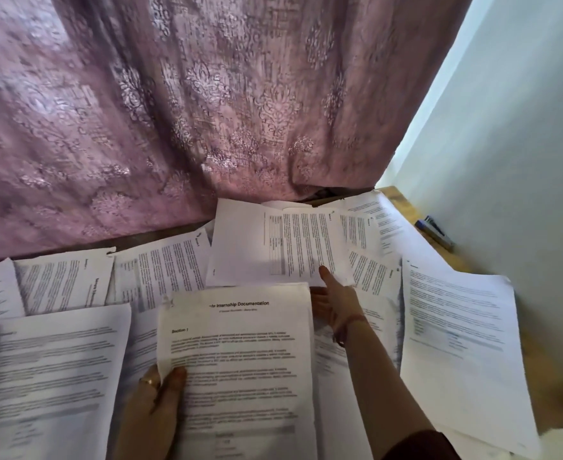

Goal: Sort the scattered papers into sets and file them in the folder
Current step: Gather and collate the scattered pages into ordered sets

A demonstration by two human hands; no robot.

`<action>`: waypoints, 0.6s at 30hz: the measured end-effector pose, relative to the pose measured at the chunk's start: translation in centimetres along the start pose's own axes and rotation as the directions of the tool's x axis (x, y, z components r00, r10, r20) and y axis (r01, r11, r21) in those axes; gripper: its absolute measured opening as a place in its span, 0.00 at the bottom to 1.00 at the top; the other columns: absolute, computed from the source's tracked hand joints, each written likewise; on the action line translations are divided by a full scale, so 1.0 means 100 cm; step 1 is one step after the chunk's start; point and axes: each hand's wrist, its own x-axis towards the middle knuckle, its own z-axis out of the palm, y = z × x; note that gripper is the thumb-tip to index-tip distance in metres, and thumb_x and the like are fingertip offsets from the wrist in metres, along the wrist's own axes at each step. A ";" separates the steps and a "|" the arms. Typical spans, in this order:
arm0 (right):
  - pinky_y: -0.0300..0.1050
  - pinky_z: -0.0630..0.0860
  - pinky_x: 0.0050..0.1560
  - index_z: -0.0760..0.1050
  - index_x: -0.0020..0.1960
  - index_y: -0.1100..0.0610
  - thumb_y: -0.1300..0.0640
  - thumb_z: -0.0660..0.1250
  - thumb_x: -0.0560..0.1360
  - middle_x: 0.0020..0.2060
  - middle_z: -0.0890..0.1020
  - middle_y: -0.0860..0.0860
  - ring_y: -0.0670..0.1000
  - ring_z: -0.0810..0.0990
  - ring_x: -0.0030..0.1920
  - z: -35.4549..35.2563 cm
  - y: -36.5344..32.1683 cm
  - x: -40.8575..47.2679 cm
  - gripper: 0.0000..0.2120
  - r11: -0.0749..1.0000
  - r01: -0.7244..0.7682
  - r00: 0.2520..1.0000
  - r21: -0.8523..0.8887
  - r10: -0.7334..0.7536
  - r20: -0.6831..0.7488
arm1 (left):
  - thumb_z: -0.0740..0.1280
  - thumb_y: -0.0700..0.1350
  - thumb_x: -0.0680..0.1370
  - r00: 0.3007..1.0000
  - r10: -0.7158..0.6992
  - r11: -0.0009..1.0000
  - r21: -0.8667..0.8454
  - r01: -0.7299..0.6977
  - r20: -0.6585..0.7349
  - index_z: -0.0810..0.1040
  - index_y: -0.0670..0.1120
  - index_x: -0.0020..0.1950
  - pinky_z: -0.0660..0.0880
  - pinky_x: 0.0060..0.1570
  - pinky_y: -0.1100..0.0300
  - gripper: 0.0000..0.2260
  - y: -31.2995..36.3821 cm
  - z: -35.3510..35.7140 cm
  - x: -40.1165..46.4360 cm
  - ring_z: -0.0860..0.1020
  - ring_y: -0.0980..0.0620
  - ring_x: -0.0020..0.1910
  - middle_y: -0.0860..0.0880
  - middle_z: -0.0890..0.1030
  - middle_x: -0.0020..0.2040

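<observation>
Several printed white sheets lie scattered over a wooden table. My left hand [155, 400] pinches the lower left edge of a page set titled "Internship Documentation" [240, 360], thumb on top, holding it up in front of me. My right hand [335, 302] reaches forward past that set; its thumb presses on the near edge of a sideways printed sheet [293, 244] at the middle back, with the fingers underneath. No folder is in view.
A pink patterned curtain [190, 111] hangs along the table's far edge. A pale wall [522, 161] borders the right side. A blue-capped marker [434, 232] lies on the bare wood at the back right corner. More sheets [51, 376] cover the left.
</observation>
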 end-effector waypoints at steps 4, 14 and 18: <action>0.51 0.83 0.42 0.81 0.45 0.66 0.46 0.70 0.74 0.36 0.85 0.60 0.58 0.85 0.38 -0.018 -0.003 0.010 0.21 0.963 0.115 0.990 -0.245 -0.132 -0.054 | 0.67 0.40 0.78 1.000 -0.021 0.998 -0.065 0.022 0.017 0.78 0.42 0.64 0.62 0.52 0.71 0.14 0.017 0.018 -0.001 0.74 0.46 0.59 0.42 0.79 0.59; 0.30 0.70 0.23 0.78 0.39 0.68 0.46 0.73 0.71 0.24 0.79 0.53 0.44 0.76 0.19 -0.054 -0.033 0.041 0.23 0.730 0.235 0.914 -0.642 -0.391 -0.110 | 0.67 0.39 0.78 0.998 0.006 0.995 -0.102 0.000 0.057 0.80 0.43 0.63 0.69 0.59 0.62 0.13 0.030 0.066 0.014 0.76 0.47 0.54 0.45 0.82 0.56; 0.41 0.77 0.34 0.81 0.39 0.60 0.57 0.75 0.71 0.28 0.81 0.52 0.47 0.78 0.25 -0.061 -0.041 0.051 0.07 0.735 0.283 0.923 -0.616 -0.384 -0.035 | 0.68 0.37 0.77 0.997 0.046 0.995 -0.095 -0.041 0.058 0.80 0.50 0.54 0.68 0.41 0.83 0.09 0.030 0.077 0.021 0.78 0.52 0.48 0.55 0.82 0.46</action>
